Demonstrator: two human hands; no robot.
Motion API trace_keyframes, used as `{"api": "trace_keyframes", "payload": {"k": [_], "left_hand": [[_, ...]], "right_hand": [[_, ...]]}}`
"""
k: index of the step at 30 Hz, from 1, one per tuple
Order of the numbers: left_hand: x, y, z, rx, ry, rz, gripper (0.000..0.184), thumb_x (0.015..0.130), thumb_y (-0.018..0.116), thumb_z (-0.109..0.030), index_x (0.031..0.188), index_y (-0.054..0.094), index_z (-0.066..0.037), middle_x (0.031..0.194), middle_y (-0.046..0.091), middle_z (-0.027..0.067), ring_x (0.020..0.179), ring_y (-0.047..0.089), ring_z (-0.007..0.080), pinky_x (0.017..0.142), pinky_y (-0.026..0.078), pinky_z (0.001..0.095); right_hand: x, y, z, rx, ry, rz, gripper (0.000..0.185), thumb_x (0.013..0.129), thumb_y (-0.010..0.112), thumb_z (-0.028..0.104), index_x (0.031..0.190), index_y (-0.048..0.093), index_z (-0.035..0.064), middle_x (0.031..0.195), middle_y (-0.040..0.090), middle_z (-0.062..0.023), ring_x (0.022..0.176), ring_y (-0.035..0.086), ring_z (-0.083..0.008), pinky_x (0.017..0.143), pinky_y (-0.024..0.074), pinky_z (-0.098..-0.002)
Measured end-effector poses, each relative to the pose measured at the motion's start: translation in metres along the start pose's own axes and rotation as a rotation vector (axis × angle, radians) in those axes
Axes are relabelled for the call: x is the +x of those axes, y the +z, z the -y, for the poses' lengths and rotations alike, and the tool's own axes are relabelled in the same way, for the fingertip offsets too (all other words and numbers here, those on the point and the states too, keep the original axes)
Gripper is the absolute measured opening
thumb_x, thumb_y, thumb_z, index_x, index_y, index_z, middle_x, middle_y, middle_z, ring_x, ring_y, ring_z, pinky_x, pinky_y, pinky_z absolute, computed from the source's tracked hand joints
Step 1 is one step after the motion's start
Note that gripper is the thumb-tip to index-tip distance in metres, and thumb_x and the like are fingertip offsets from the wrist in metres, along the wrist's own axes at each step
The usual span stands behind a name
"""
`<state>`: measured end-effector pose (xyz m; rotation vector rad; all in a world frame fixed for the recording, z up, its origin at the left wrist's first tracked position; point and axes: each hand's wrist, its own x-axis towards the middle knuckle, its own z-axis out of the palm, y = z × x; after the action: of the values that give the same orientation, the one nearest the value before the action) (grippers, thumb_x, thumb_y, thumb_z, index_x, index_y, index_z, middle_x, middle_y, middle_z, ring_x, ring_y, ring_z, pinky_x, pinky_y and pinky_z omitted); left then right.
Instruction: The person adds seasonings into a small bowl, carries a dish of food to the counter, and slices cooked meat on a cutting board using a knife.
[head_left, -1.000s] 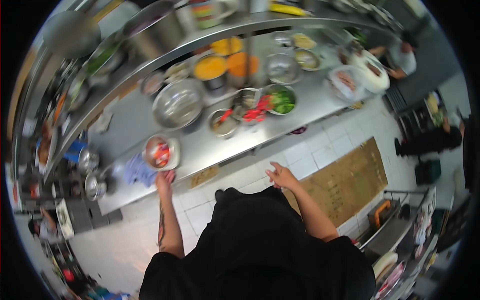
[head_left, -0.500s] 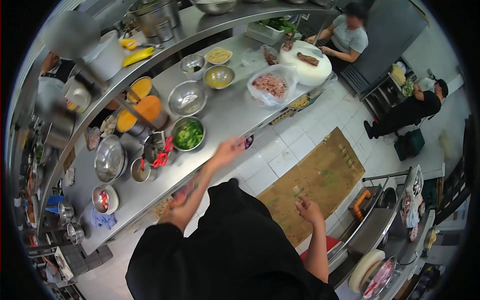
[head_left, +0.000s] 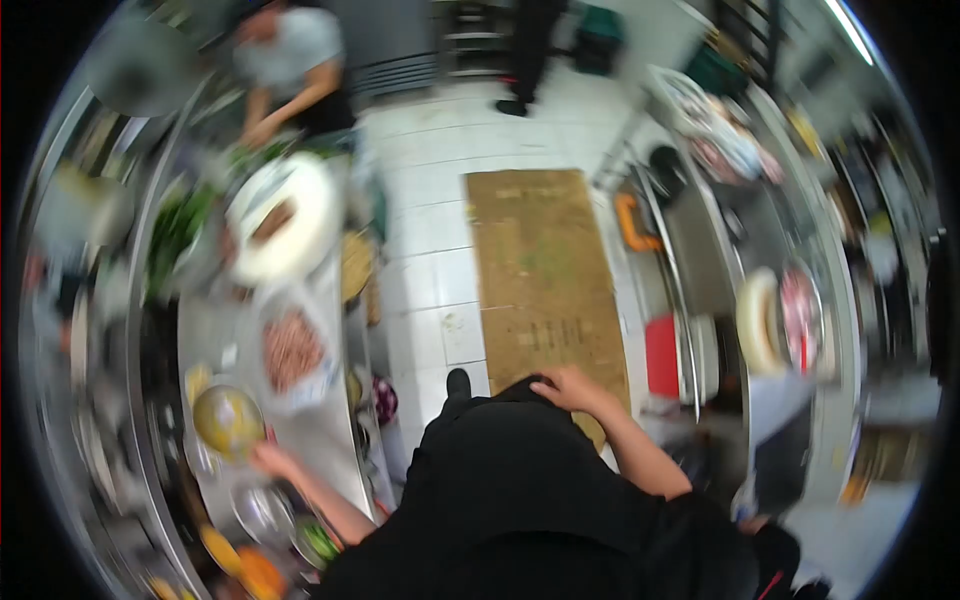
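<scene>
My left hand is over the steel counter, close to the right side of a metal bowl of yellow liquid; motion blur hides its fingers. Below it are an empty-looking metal bowl and a bowl of green vegetables. Further up the counter lies a clear bag of pinkish meat, then a round white board with a dark piece of meat on it. My right hand rests at the front of my black clothing, fingers bent, and I cannot make out anything in it.
A person in a light shirt works at the counter's far end. Another person's dark legs stand beyond the cardboard on the tiled floor. At right are a sink unit and a tray of meat.
The view has swung right, toward the aisle. My left hand has moved from the counter's front edge to beside the yellow bowl. My right hand has come in to my clothing.
</scene>
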<state>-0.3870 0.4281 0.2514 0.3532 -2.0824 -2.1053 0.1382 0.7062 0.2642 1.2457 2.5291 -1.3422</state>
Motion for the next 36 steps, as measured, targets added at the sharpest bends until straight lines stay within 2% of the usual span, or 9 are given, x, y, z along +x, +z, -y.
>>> {"api": "trace_keyframes", "payload": {"k": [8, 14, 18, 20, 22, 23, 24, 29, 36], "left_hand": [[-0.265, 0.242, -0.030, 0.156, -0.325, 1.386, 0.035, 0.098, 0.055, -0.010, 0.131, 0.052, 0.000, 0.117, 0.063, 0.0127, 0.097, 0.067, 0.0214, 0.073, 0.063, 0.0364], [-0.461, 0.369, -0.054, 0.273, -0.333, 2.207, 0.045, 0.104, 0.052, -0.015, 0.146, 0.039, -0.004, 0.141, 0.050, 0.0154, 0.118, 0.063, 0.0296, 0.083, 0.061, 0.0402], [-0.496, 0.428, -0.055, 0.183, -0.237, 2.131, 0.049, 0.105, 0.052, -0.018, 0.149, 0.036, -0.005, 0.150, 0.043, 0.0159, 0.121, 0.062, 0.0289, 0.085, 0.061, 0.0398], [-0.485, 0.439, -0.037, 0.234, -0.285, 1.985, 0.050, 0.106, 0.051, -0.018, 0.150, 0.034, -0.003, 0.152, 0.042, 0.0151, 0.120, 0.062, 0.0285, 0.085, 0.059, 0.0365], [-0.470, 0.437, -0.020, 0.324, -0.246, 1.904, 0.051, 0.106, 0.051, -0.021, 0.151, 0.034, -0.004, 0.151, 0.043, 0.0149, 0.120, 0.062, 0.0281, 0.086, 0.059, 0.0372], [-0.458, 0.436, -0.017, 0.407, -0.197, 1.823, 0.052, 0.106, 0.050, -0.023, 0.152, 0.034, -0.005, 0.151, 0.044, 0.0148, 0.119, 0.062, 0.0277, 0.086, 0.058, 0.0378], [-0.447, 0.430, -0.015, 0.407, -0.191, 1.820, 0.052, 0.106, 0.050, -0.023, 0.152, 0.034, -0.005, 0.151, 0.044, 0.0148, 0.119, 0.062, 0.0277, 0.086, 0.058, 0.0378], [-0.397, 0.380, -0.013, 0.485, -0.333, 1.494, 0.053, 0.106, 0.051, -0.033, 0.149, 0.041, -0.004, 0.148, 0.047, 0.0158, 0.119, 0.060, 0.0245, 0.087, 0.056, 0.0375], [-0.312, 0.281, -0.028, 0.154, -0.041, 1.203, 0.051, 0.107, 0.050, -0.034, 0.149, 0.042, -0.006, 0.145, 0.052, 0.0129, 0.115, 0.061, 0.0219, 0.086, 0.054, 0.0349]], "right_hand": [[0.095, -0.084, 0.036, 0.986, -0.099, -0.363, 0.060, 0.100, 0.061, 0.027, 0.150, 0.035, 0.0063, 0.120, 0.065, -0.0163, 0.089, 0.069, -0.0233, 0.070, 0.0582, -0.0348], [0.093, -0.211, -0.143, 1.465, 0.317, -0.752, 0.044, 0.093, 0.054, 0.012, 0.135, 0.045, 0.0007, 0.116, 0.064, -0.0192, 0.090, 0.071, -0.0309, 0.062, 0.0629, -0.0428], [0.029, -0.334, -0.311, 1.336, 0.415, -1.328, 0.042, 0.098, 0.043, 0.014, 0.136, 0.044, -0.0057, 0.124, 0.061, -0.0235, 0.100, 0.067, -0.0357, 0.077, 0.0601, -0.0523], [0.002, -0.369, -0.419, 1.553, 0.285, -1.356, 0.066, 0.105, 0.044, 0.041, 0.148, 0.028, -0.0070, 0.145, 0.046, -0.0252, 0.120, 0.061, -0.0383, 0.088, 0.0573, -0.0528], [0.026, -0.418, -0.319, 1.494, 0.380, -1.231, 0.087, 0.102, 0.043, 0.059, 0.154, 0.015, -0.0048, 0.160, 0.023, -0.0245, 0.128, 0.056, -0.0395, 0.091, 0.0561, -0.0537], [0.050, -0.410, -0.319, 1.489, 0.196, -0.868, 0.103, 0.096, 0.056, 0.056, 0.159, -0.011, 0.0109, 0.163, 0.007, -0.0226, 0.122, 0.060, -0.0419, 0.091, 0.0580, -0.0517], [0.079, -0.408, -0.262, 1.471, 0.171, -0.693, 0.088, 0.094, 0.064, 0.047, 0.160, 0.018, 0.0139, 0.164, 0.010, -0.0174, 0.131, 0.053, -0.0407, 0.093, 0.0580, -0.0498], [0.181, -0.342, 0.000, 0.863, -0.531, 0.177, 0.101, 0.087, 0.075, 0.033, 0.161, 0.009, 0.0111, 0.151, 0.039, -0.0168, 0.116, 0.062, -0.0286, 0.093, 0.0516, -0.0417], [0.202, -0.259, 0.159, 0.357, -1.181, 0.264, 0.117, 0.075, 0.084, 0.044, 0.161, 0.014, 0.0068, 0.131, 0.062, -0.0160, 0.105, 0.065, -0.0293, 0.085, 0.0509, -0.0403]]}}
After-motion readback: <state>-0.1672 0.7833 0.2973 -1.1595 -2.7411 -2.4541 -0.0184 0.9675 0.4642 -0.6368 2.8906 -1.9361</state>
